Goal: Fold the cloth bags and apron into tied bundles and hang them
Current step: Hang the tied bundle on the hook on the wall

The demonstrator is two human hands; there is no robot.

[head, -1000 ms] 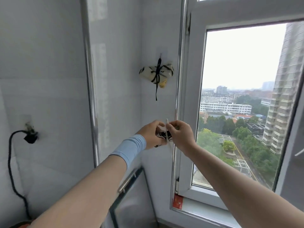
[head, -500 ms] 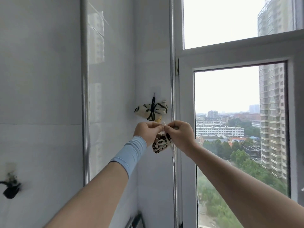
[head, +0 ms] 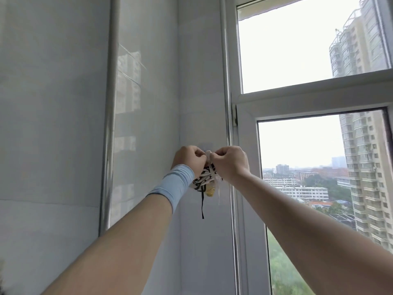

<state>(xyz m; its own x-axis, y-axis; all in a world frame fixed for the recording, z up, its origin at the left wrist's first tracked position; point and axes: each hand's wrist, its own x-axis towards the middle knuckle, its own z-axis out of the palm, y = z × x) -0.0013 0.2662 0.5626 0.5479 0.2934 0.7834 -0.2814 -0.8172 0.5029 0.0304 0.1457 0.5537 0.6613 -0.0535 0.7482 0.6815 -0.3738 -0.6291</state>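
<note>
- The left hand (head: 188, 159) and right hand (head: 230, 162) have risen up the tiled wall (head: 148, 124) in the last second. They now meet in the corner, at 9 o'clock from the window frame (head: 244, 188).
- Both hands are curled, knuckle to knuckle, and each pinches the white tie (head: 209, 155) between them.
- The striped cloth bundle (head: 205, 177) hangs from that tie at 6 o'clock under the fingers, off the wall's lower tiles and carried wholly by the grip.
- The already-hung bundle (head: 210, 191), which a second ago sat well above the hands at 12 o'clock, is now mostly hidden behind them. Only its yellow patch and black cord (head: 202, 204) show at 6 o'clock, and where the two bundles overlap I cannot tell them apart.
- The hook itself is hidden. I judge the rise brings the tie's loop level with it, so hanging is the step in hand.
- A pale blue wrist sleeve (head: 173, 186) covers the left wrist.
</note>
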